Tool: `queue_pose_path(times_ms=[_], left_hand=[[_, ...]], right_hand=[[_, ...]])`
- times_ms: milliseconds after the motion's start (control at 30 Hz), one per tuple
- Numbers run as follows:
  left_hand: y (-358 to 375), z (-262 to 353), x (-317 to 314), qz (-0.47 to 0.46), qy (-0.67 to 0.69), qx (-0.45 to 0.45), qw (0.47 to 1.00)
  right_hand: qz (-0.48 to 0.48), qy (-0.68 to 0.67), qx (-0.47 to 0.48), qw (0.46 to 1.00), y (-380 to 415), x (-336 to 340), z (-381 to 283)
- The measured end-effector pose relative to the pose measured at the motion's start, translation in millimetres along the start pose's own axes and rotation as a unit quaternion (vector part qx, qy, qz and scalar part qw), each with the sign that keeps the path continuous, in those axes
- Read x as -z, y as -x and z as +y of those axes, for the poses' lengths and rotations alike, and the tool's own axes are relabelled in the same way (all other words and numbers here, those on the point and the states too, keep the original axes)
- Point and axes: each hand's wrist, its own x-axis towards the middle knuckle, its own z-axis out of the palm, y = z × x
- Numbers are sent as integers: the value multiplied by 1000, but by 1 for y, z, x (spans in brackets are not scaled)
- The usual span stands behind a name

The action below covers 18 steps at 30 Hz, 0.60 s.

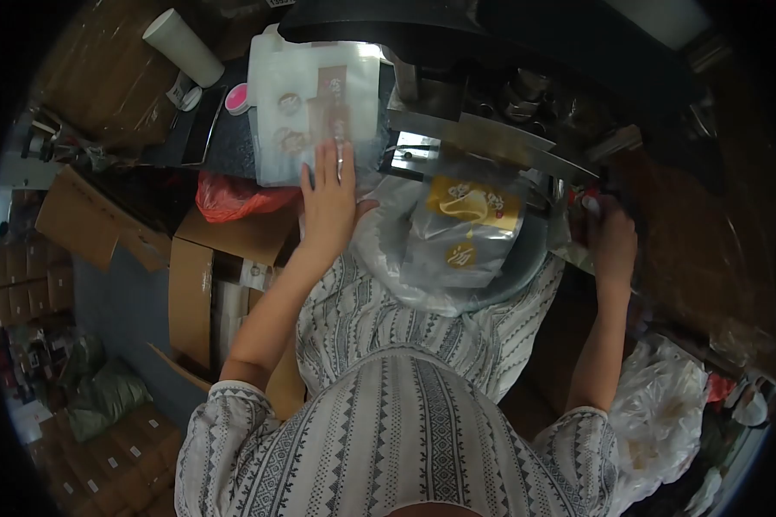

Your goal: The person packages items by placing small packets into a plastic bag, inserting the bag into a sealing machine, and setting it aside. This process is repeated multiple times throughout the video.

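My left hand (329, 198) lies with its fingers stretched out on the lower edge of a stack of clear plastic bags (276, 95) with brown printed labels. Over at the right, my right hand (612, 241) has its fingers curled beside the end of a metal bar; what they hold, if anything, is hard to make out. Between the hands, a silvery bag with a yellow printed band (466, 241) lies in a plastic-lined basin (388, 267) on my lap. Its top edge is close under the metal bar (491, 138) of a dark machine (457, 34).
A white cup-like roll (184, 47), a dark phone-like slab (202, 127) and a small pink-topped tub (236, 98) are on the bench. Below hang a red plastic bag (241, 200) and an open carton (191, 302). A clear plastic sack (655, 414) bulges at lower right.
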Motion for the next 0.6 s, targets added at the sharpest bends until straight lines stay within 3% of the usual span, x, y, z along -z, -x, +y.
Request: queue_pose_path(times_ms=[33,67,100,200,267,300,367,400,467,533,600], left_hand=[[1,-5,4,2,-1,-2,1000],[3,-11,9,-5,84,18,996],[5,-14,17,-13,169,41,985],[13,-29,35,-68,219,117,966],[12,-17,56,-24,233,112,966],[11,-8,67,18,247,106,963],[7,18,85,16,274,88,958],[3,28,92,20,300,69,951],[-1,35,101,6,318,56,946],[-1,37,103,-11,332,45,942],[2,39,100,-91,393,8,915]], right_hand=[[39,-53,64,996,-2,-3,1],[74,-104,125,984,0,-5,2],[71,-101,123,985,3,-3,2],[49,-48,125,990,4,22,-13],[-170,-237,-53,955,12,55,-33],[-171,-236,-52,955,17,59,-46],[-142,-459,191,856,33,62,-74],[-141,-459,190,857,37,61,-88],[-115,-427,296,846,38,58,-110],[-136,-411,315,845,37,57,-113],[-158,-393,329,844,38,53,-114]])
